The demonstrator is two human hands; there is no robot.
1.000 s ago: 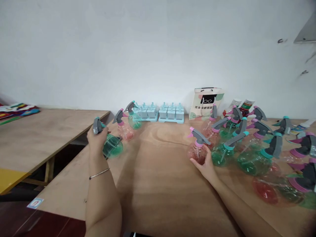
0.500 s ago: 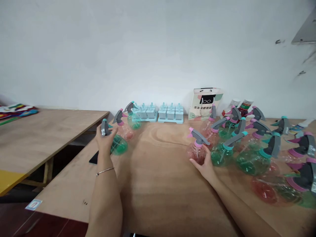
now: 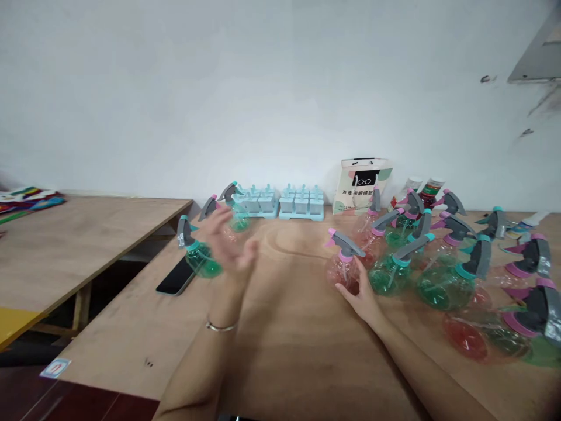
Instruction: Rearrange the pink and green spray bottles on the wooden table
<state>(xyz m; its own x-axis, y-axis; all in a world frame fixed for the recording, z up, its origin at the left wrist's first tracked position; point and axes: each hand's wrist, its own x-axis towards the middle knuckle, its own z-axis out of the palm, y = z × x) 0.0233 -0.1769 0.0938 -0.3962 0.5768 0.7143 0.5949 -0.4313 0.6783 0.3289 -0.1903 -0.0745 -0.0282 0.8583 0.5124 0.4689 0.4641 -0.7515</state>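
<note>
My right hand (image 3: 362, 295) is closed around the side of a clear pink spray bottle (image 3: 339, 272) with a grey trigger head, upright on the table. My left hand (image 3: 232, 240), blurred by motion, is raised over the table with its fingers apart and nothing in them. Just left of it stands a green spray bottle (image 3: 204, 260) with a teal collar. Behind the left hand are a pink-collared spray bottle (image 3: 209, 206), partly covered by the fingers, and another green spray bottle (image 3: 239, 216).
Several more pink and green spray bottles (image 3: 445, 289) crowd the table's right side. A black phone (image 3: 175, 278) lies at the left. Along the wall stand two light-blue popsicle moulds (image 3: 302, 204) and a paper bag (image 3: 362, 190). A second table (image 3: 87, 234) lies beyond a gap.
My left hand has let go of the green spray bottle's head and moved right, uncovering more of the phone. My right hand stays on the pink spray bottle.
</note>
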